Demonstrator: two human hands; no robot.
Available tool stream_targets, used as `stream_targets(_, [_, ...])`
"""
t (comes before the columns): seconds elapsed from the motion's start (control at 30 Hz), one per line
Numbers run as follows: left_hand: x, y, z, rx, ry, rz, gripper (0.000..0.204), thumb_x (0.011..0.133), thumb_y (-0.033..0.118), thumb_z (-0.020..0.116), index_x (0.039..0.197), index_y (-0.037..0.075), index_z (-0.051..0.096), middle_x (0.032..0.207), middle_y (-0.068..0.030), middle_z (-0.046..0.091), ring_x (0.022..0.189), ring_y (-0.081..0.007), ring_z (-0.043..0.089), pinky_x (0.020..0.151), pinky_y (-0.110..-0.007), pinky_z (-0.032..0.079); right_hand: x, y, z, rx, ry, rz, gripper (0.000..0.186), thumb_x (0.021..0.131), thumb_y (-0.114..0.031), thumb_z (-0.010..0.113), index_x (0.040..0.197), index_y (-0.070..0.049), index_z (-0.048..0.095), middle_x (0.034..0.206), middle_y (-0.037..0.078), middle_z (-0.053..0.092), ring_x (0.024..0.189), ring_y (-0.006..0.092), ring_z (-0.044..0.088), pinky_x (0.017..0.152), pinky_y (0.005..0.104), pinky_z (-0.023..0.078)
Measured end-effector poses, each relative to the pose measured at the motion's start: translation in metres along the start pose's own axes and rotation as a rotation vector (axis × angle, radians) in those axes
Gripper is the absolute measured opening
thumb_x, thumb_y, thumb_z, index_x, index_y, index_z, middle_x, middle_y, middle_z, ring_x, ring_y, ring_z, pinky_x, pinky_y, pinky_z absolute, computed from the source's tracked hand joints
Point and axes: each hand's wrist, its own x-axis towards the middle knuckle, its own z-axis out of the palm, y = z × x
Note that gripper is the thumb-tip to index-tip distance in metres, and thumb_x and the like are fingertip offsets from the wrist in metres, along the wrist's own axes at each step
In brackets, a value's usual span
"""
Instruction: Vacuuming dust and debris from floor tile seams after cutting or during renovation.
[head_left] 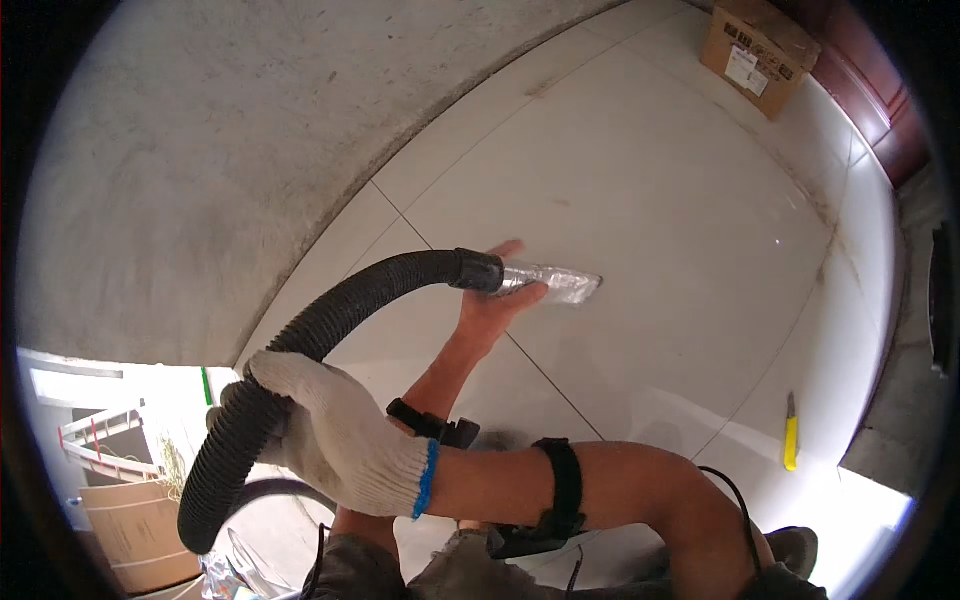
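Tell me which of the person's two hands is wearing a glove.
The right hand, wrapped around the ribbed black hose, wears a blue-edged white glove. The left hand, holding the silver nozzle at the hose's end, is bare.

We've an off-white knit glove (345,440) w/ blue cuff trim (426,480) on our R hand (320,415); blk forearm straps (564,485), L & R; thin blk cable (741,503); dk trousers (462,572).

The left hand (483,318) grips a silvery nozzle (565,284) centrally, the gloved right hand (340,430) a black hose (345,298) at eight o'clock.
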Motion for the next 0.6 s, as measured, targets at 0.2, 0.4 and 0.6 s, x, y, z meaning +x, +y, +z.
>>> stream_targets(0.2, [-0.002,-0.039,-0.042,0.092,-0.142,0.097,0.046,0.084,0.007,0.088,0.125,0.003,0.067,0.116,-0.0082,0.072,0.105,-0.0151,0.070,0.092,-0.032,0.060,0.042,-0.018,0.001,-0.196,0.096,0.217,0.032,0.102,-0.022,0.067,0.117,0.004,0.056,0.110,0.016,0.060,0.100,0.0304,0.068,0.094,0.0524,0.063])
stream_targets(0.4, [0.025,-0.073,-0.064,-0.089,0.147,0.105,0.029,0.086,0.007,0.086,0.104,0.003,0.063,0.091,-0.0069,0.071,0.084,-0.0184,0.071,0.071,-0.035,0.058,0.034,-0.059,0.002,-0.865,0.147,0.340,0.053,0.104,-0.045,0.064,0.107,0.008,0.065,0.097,0.019,0.071,0.094,0.0258,0.072,0.077,0.0384,0.063])
stream_targets(0.6, [0.044,-0.024,-0.294,0.077,0.541,0.331,0.037,0.086,-0.001,0.083,0.117,-0.002,0.064,0.114,-0.0151,0.069,0.100,-0.0252,0.071,0.079,-0.039,0.067,-0.103,-0.236,-0.038,-1.523,0.776,-0.308,0.045,0.107,-0.034,0.062,0.135,0.002,0.062,0.104,0.013,0.073,0.089,0.0230,0.073,0.081,0.0380,0.061])
